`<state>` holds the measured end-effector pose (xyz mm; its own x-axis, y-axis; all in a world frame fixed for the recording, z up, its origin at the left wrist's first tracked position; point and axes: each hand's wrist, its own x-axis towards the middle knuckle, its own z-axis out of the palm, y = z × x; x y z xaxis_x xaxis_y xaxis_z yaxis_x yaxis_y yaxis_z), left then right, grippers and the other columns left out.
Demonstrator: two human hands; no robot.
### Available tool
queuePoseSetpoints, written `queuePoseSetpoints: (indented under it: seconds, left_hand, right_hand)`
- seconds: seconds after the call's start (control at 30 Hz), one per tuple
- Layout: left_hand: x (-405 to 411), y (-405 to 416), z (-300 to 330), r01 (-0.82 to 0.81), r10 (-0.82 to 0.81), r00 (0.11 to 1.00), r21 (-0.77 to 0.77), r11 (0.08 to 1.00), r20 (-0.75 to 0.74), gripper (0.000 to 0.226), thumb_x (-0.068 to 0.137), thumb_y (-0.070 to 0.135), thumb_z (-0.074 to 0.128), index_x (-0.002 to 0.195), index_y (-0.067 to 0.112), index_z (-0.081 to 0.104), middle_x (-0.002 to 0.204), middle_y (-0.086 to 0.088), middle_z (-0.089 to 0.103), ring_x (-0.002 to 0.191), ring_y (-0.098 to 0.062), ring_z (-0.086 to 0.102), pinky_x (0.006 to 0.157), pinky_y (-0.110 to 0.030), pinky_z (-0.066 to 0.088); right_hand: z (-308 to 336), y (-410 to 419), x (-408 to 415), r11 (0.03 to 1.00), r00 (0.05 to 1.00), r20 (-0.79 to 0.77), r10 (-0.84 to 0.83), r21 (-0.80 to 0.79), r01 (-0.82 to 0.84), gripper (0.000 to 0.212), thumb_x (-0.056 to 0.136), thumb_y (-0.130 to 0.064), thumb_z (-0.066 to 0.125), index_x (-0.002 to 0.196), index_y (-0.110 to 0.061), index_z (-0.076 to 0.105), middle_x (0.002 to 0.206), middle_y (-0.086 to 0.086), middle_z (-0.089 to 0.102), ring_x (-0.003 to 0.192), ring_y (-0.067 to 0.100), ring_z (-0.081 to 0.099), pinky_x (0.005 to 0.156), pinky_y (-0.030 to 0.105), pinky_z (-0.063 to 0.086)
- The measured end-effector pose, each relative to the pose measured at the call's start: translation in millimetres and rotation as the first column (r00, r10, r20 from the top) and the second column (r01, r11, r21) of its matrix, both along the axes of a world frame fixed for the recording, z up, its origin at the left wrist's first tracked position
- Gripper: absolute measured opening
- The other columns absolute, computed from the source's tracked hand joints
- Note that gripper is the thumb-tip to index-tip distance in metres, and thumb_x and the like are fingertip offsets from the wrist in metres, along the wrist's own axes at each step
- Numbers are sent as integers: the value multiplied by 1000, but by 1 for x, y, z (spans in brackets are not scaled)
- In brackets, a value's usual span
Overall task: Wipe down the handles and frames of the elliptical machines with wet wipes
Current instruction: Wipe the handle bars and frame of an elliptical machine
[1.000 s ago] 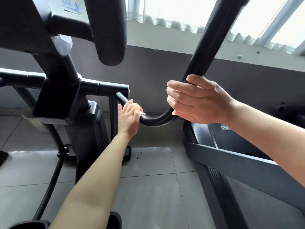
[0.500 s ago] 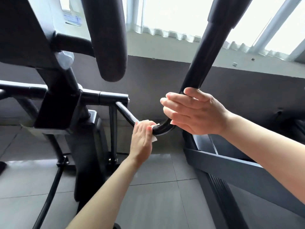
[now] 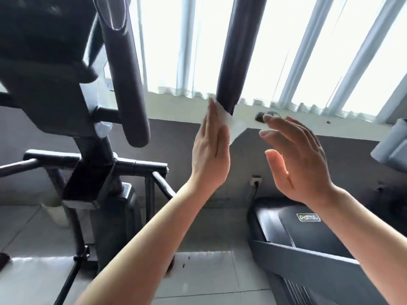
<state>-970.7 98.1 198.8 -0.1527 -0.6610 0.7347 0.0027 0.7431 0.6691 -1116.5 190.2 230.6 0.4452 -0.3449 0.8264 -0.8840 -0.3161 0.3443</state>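
**Both hands shifting up the handle bar**

Since 0.5 seconds ago, the left hand (image 3: 210, 148) is climbing from the low bend of the bar to the foot of the padded grip, and the right hand (image 3: 297, 157) is letting go of the bar and now hanging free beside it.

The left hand is lying flat with fingers straight, pressing the white wet wipe (image 3: 226, 122) against the left side of the moving handle bar (image 3: 236, 53), right where the thick padding is ending. A corner of the wipe is sticking out past the palm toward the right.

The right hand is hovering open, fingers loosely spread and lightly bent, holding nothing and touching nothing.

Left of both hands, the elliptical frame (image 3: 72, 119) and a 2nd padded handle (image 3: 128, 84) are standing against the bright window (image 3: 286, 51).
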Motion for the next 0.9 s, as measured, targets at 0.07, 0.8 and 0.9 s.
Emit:
queuePoseSetpoints:
  seconds: [0.07, 0.8, 0.9]
  left_hand:
    - [-4, -3, 0, -153, 154, 988, -81, 985, 4, 56, 101, 20, 36, 153, 4, 20, 156, -10, 32, 135, -9, 29, 109, -22, 24]
    - [-28, -5, -21, -604, 628, 778, -280, 746, -7, 73, 93, 44, 56, 149, 8, 26, 148, -11, 47, 132, -20, 44, 107, -25, 26]
    - [-17, 10, -28, -418, 429, 903, -169, 893, 32, 78, 89, 38, 58, 154, 15, 21, 158, -4, 32, 142, -13, 31, 118, -26, 17]
  right_hand:
    - [-7, 2, -3, 1000, 1000, 11, -3, -4, 3, 24, 104, -20, 40, 121, -9, 52, 129, 16, 58, 117, 28, 53, 117, 31, 28]
    - [-36, -16, 3, 972, 895, 396, 207, 25, -236, 25, 91, 1, 57, 114, -1, 65, 116, 11, 64, 105, 22, 62, 95, 29, 49]
    - [-40, -17, 18, 917, 731, 602, 321, -5, -398, 28, 92, 5, 54, 119, 1, 63, 117, 8, 61, 93, 15, 67, 82, 23, 56]
